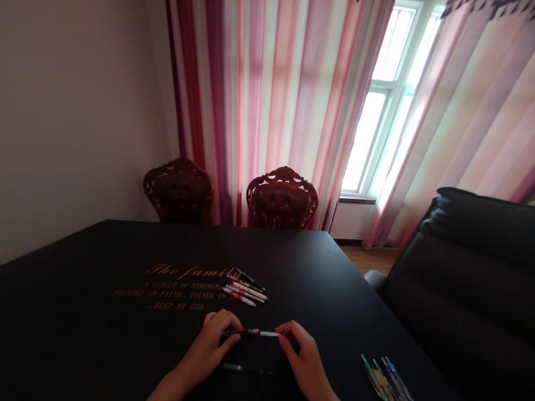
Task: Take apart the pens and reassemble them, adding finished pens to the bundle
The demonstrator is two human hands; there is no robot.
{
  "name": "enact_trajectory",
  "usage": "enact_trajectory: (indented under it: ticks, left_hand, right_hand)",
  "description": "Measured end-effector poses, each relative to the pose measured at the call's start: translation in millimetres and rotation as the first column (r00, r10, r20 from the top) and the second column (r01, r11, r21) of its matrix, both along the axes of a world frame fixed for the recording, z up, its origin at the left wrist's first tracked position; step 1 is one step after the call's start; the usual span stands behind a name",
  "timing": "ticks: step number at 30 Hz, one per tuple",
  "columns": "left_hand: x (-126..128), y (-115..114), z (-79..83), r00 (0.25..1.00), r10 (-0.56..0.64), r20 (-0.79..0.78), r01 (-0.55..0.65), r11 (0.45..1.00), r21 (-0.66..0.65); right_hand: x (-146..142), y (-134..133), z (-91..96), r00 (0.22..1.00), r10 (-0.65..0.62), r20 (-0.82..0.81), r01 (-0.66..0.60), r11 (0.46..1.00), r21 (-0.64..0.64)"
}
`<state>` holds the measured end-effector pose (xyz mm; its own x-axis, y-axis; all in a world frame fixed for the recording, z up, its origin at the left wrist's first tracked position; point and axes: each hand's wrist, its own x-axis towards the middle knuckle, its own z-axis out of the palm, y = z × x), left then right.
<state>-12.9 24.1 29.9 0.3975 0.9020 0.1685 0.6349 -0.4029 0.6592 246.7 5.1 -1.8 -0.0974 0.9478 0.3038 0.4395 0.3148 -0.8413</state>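
My left hand (215, 341) pinches the dark barrel of a pen (246, 332) held level just above the black table (104, 334). My right hand (301, 356) pinches the pen's white end (270, 334) from the other side. Both hands are closed on this pen. Another dark pen part (244, 368) lies on the table below, between my hands. A small row of several pens (246, 288) lies farther back, past my hands.
Several more pens (387, 380) lie near the table's right front edge. Orange lettering (179, 287) is printed on the tabletop. Two carved red chairs (282, 199) stand at the far side. A black sofa (468, 278) sits to the right, with striped curtains and a window behind.
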Motion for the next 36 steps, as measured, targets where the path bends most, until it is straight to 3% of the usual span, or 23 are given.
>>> enact_trajectory:
  ticks: [9, 19, 23, 31, 36]
  left_hand:
    - [8.4, -12.2, 0.5, 0.998, 0.014, 0.068, -0.01, 0.998, -0.063]
    - [13.5, -16.6, -0.9, 0.978, 0.07, 0.194, -0.048, 0.992, -0.118]
    - [14.1, -16.2, -4.5, 0.961, 0.112, 0.252, -0.072, 0.984, -0.162]
    - [17.2, -14.1, -0.9, 0.932, 0.071, 0.356, 0.013, 0.973, -0.228]
    - [18.4, -15.9, 0.1, 0.927, 0.104, 0.36, -0.03, 0.978, -0.207]
  right_hand:
    - [-11.2, -11.7, 17.5, 0.999, 0.044, -0.025, -0.043, 0.999, 0.021]
    - [-9.5, -12.8, 20.4, 0.992, 0.097, -0.076, -0.091, 0.992, 0.083]
    - [-7.6, -12.6, 19.0, 0.993, 0.06, -0.103, -0.054, 0.997, 0.063]
    - [-7.4, -12.0, 21.7, 0.993, 0.042, -0.106, -0.038, 0.999, 0.035]
    - [-7.3, -11.2, 22.6, 0.995, 0.074, -0.073, -0.069, 0.996, 0.063]
